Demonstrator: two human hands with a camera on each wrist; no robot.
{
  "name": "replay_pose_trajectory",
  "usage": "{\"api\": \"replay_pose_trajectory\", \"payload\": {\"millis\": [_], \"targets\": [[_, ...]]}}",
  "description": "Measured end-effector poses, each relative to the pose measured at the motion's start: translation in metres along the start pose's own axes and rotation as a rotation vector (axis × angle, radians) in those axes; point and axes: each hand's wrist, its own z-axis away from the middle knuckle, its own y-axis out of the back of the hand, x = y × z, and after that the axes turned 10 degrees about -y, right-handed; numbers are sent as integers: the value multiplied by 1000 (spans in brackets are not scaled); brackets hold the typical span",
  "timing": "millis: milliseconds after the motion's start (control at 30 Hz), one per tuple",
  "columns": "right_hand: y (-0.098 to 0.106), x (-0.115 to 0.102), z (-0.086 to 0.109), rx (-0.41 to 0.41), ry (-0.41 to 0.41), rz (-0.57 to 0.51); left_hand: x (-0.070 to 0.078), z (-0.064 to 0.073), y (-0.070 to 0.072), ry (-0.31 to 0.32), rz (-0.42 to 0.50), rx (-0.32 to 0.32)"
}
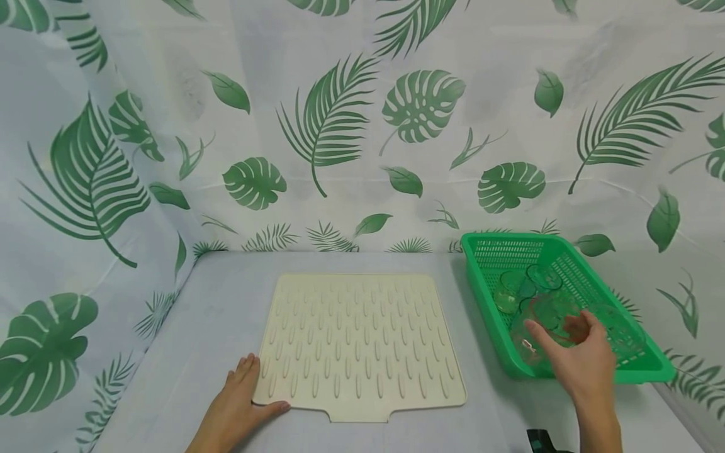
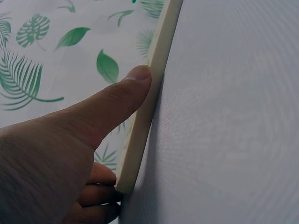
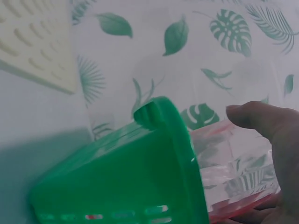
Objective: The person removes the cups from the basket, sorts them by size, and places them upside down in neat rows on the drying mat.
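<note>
At the left front corner of a cream ridged draining board, my left hand rests with its thumb against the front edge and its fingers along the left side. My right hand reaches over the near end of a green plastic basket. Between its thumb and fingers it holds a clear, pink-tinted glass, still partly within the basket. Several other clear glasses stand farther back in the basket, some tinted green or yellow. The held glass overlaps part of them.
Both lie on a white-covered table, the basket right of the board. A white curtain with green leaf prints hangs behind and at the sides. A small black object shows at the front edge, near my right forearm.
</note>
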Motion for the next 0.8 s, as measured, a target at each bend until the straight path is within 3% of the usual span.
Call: {"api": "replay_pose_trajectory", "payload": {"millis": [200, 467, 800], "targets": [[-1, -14, 4, 148, 5, -184, -1, 0, 0, -8, 10, 6], [-3, -30, 12, 266, 188, -348, -2, 1, 0, -8, 10, 0], [-14, -45, 25, 296, 395, -521, -3, -1, -2, -6, -3, -4]]}}
